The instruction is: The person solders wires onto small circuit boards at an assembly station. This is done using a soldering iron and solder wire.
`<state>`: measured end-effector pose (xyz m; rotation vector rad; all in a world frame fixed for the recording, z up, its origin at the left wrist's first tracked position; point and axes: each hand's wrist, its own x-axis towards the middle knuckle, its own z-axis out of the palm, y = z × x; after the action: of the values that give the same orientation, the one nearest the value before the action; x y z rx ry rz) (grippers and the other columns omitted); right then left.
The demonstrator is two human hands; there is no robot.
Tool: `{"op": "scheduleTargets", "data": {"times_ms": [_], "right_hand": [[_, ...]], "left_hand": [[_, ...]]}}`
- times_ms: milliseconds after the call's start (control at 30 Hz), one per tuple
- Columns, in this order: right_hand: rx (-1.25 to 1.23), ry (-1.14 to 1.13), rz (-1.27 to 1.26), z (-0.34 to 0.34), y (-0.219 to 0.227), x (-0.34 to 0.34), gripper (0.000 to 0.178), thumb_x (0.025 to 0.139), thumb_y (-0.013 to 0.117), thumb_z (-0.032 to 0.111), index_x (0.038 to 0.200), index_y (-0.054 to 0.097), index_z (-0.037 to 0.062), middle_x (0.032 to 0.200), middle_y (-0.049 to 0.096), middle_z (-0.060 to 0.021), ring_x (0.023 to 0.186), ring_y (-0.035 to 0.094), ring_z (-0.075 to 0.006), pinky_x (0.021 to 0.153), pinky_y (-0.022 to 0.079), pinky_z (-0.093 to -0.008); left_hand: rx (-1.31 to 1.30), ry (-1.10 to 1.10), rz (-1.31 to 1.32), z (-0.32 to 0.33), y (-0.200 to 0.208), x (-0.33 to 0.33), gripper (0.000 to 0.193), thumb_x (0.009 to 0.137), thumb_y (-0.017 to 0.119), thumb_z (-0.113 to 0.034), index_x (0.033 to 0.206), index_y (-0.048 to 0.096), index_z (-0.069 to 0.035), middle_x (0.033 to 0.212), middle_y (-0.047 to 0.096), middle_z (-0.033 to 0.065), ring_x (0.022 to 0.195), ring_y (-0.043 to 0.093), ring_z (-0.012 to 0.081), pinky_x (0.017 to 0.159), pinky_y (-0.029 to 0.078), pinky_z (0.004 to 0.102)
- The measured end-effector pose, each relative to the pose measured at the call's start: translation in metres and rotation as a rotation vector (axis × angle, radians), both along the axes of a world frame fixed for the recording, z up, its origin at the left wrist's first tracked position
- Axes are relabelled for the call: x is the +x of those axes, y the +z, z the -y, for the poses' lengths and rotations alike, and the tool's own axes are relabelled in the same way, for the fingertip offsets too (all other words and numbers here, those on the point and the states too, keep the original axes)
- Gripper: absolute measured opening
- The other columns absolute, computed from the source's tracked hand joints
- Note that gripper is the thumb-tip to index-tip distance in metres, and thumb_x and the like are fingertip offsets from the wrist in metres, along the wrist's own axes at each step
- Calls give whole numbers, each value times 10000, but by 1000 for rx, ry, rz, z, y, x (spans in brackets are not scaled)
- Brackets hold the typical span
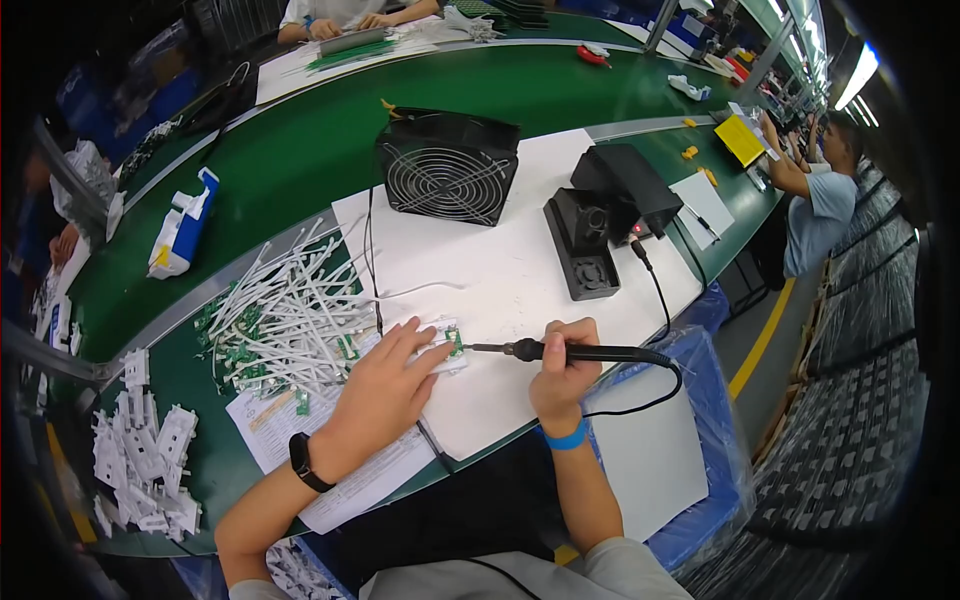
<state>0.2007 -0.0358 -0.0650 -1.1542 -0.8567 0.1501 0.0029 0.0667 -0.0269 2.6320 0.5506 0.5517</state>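
My right hand [563, 373] grips a soldering iron [527, 349] by its black handle. The iron's metal tip points left and reaches the edge of a small green circuit board [455, 338]; whether it touches cannot be made out. Under the board is a white plastic piece [455, 362], partly covered by my fingers. My left hand [388, 378] lies palm down with its fingers stretched toward the board, fingertips resting at its left side. A heap of white cables with small green boards [290, 315] lies just left of that hand.
Beyond the white work sheet's [480, 270] middle stands a black fan [447, 170]. A black soldering station [625, 190] is at its right. White plastic parts [145, 455] are piled left, near printed paper [265, 425]. A blue bin [725, 450] sits lower right. Co-workers [820, 205] sit along the benches.
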Motion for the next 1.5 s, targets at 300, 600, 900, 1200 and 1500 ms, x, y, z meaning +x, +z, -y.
{"op": "scheduleTargets", "data": {"times_ms": [300, 600, 900, 1200, 1500], "right_hand": [[-1, 85, 10, 2, -5, 3, 158, 955, 590, 50, 877, 452, 44, 685, 511, -15, 620, 415, -57, 573, 355, -232], [4, 47, 0, 1, -4, 3, 164, 967, 600, 82, 885, 465, 40, 701, 517, -11, 634, 428, -56, 582, 365, -230], [2, -17, 25, 1, 0, 2, 155, 980, 581, 99, 893, 466, 42, 700, 514, -10, 630, 421, -58, 572, 348, -229], [81, -338, 1, -6, 2, 2, 114, 1017, 504, 115, 937, 493, 35, 794, 514, -30, 623, 423, -64, 550, 335, -208], [63, -67, -64, -1, 4, 1, 224, 906, 687, -47, 1084, 555, -8, 897, 633, -105, 682, 599, -117, 638, 496, -235]], "left_hand": [[-34, 10, -19, -2, 2, 2, 422, 847, 703, -65, 1264, 668, -121, 1292, 642, 148, 1320, 536, 375, 1041, 488, 446], [-21, 7, -23, -2, 2, 1, 412, 853, 702, -71, 1262, 671, -112, 1300, 638, 149, 1315, 539, 374, 1041, 488, 448], [-29, 4, -8, -2, 3, 1, 416, 849, 708, -63, 1262, 683, -109, 1277, 639, 144, 1301, 550, 371, 1026, 493, 443], [130, 90, 35, 6, 2, 18, 377, 788, 806, -248, 1130, 755, -99, 1095, 701, 84, 997, 647, 268, 792, 553, 370], [247, 201, -8, 29, -7, 38, 380, 843, 748, -222, 1172, 697, -38, 1096, 646, 118, 957, 621, 282, 712, 565, 377]]}}
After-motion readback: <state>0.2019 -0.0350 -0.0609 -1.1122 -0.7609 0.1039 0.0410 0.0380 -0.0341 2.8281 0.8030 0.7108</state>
